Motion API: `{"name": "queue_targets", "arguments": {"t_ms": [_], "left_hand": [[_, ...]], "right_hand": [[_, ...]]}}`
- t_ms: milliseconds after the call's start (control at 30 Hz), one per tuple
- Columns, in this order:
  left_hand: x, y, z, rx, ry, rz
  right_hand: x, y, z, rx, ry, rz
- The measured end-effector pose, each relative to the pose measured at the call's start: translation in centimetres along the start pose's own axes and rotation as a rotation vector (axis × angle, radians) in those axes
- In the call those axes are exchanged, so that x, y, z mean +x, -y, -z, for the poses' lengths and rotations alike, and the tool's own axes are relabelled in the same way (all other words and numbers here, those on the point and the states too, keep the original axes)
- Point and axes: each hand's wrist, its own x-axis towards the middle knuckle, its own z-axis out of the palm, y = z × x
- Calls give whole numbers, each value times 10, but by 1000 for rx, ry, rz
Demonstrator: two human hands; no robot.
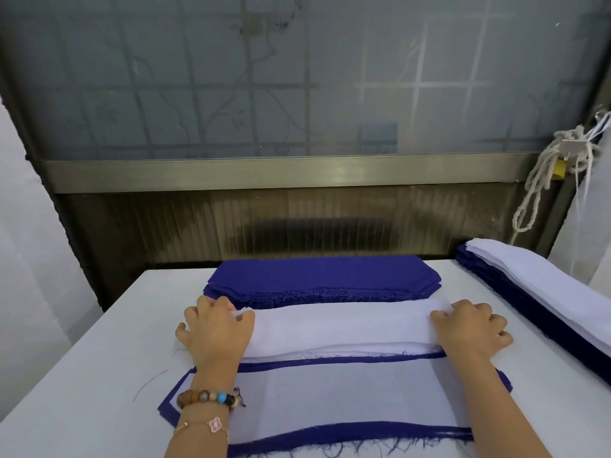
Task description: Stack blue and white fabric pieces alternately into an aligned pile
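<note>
Left hand (216, 328): fingers (243, 317) curled down over the left end of the white stack (344, 325), pinching its raised edge; right hand (469, 328): fingers (438, 315) curled the same way over the right end; cannot tell whether they hold one layer or several.

White stack spans the gap between the two sets of fingers, lying flat on the worktop (82, 375); its near edge is slightly rippled.

Just beyond the fingers: blue stack (324, 276), many layers, frayed near edge touching or just overlapping the white stack's far edge.

Nearer the person than the fingers, under both forearms: aligned pile (357, 398), white piece on top with a blue border (330, 433) showing round it; loose blue threads along the near edge.

Well to the right of the right fingers: second pile (545, 292), white layers over blue, running along the worktop edge.

Left wrist carries a beaded bracelet (208, 398) and a thin chain (211, 424).
</note>
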Motion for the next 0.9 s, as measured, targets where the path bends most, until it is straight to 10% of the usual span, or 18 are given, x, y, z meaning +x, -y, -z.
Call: {"name": "queue_targets", "arguments": {"t_ms": [267,467,900], "left_hand": [[6,8,2,-107,23,-13],[6,-1,20,-699,9,64],[13,26,41,-749,96,59]], "right_hand": [[2,-3,1,56,-41,-13],[5,-6,-3,106,-44,4],[11,-18,6,281,0,86]]}}
